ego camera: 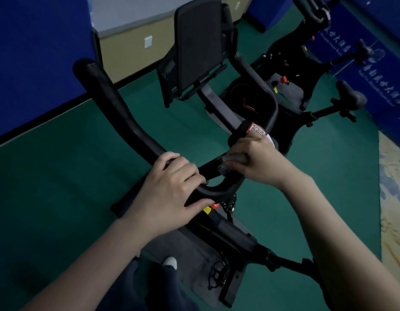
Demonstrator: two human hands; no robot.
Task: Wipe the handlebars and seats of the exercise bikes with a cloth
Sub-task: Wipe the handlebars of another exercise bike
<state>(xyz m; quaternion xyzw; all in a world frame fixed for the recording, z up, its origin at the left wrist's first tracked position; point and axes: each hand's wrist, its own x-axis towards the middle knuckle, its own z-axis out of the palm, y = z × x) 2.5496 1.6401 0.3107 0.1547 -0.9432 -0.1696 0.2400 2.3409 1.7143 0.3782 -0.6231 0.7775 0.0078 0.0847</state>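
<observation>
A black exercise bike handlebar point(118, 108) loops in front of me, its left arm running up and away. My left hand point(172, 189) grips the bar's near curve, fingers wrapped over it. My right hand point(257, 160) holds a pale cloth point(228, 162) bunched against the handlebar's right side, just below a red and white sticker point(256, 129). Only a small part of the cloth shows past my fingers. A second bike's black seat point(351, 95) stands at the right.
A black console screen point(199, 41) rises behind the handlebar. More bikes point(291, 70) stand at the back right on the green floor point(60, 176). Blue panels point(33, 52) line the left and right. A patterned mat point(394, 198) lies at the right edge. My shoe point(170, 262) is below.
</observation>
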